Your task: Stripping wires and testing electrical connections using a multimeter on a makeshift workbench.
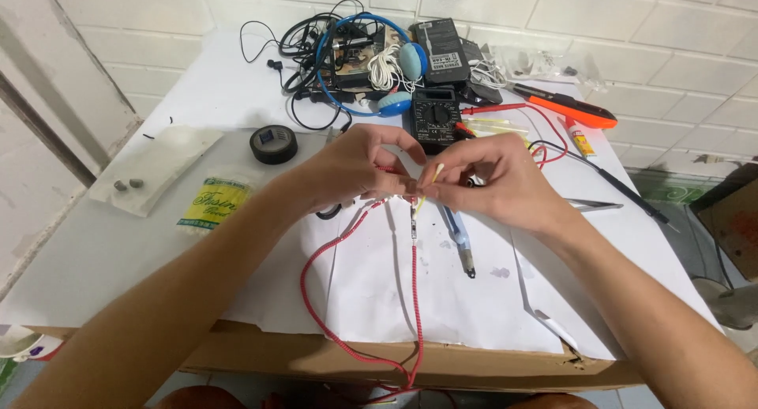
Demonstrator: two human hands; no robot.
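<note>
Left hand: my left hand (355, 168), centre of the frame, is closed in a pinch on the red braided cable (332, 255) near its bared end.
Right hand: my right hand (493, 180), just right of centre, is closed too — thumb and forefinger grip a thin pale yellow stick (433, 180), whose tip meets the cable where the two hands come together.
Step in hand: as I judge it, I am working the stick against the cable's end, at the small dark joint (413, 219) hanging just under my fingers.
Next move: I reckon it calls for a steady left pinch and a fine, light touch of the stick — the joint is small and the cable slack.
Cable: woven, matte red, thin and limp; it loops down to the lower centre and over the front edge of the cardboard (442, 362).
Work surface: smooth white paper sheet (474, 298) on brown cardboard, torn at the lower right.
Pen-shaped tool: slim, bluish, lying on the paper just below my right hand (460, 239).
Multimeter: black, boxy, with a round dial, upper centre (436, 117).
Tape: glossy black roll, upper left of centre (273, 144).
Further back: blue headphones (395, 77) in tangled wires, an orange-handled tool (564, 105) at upper right.
</note>
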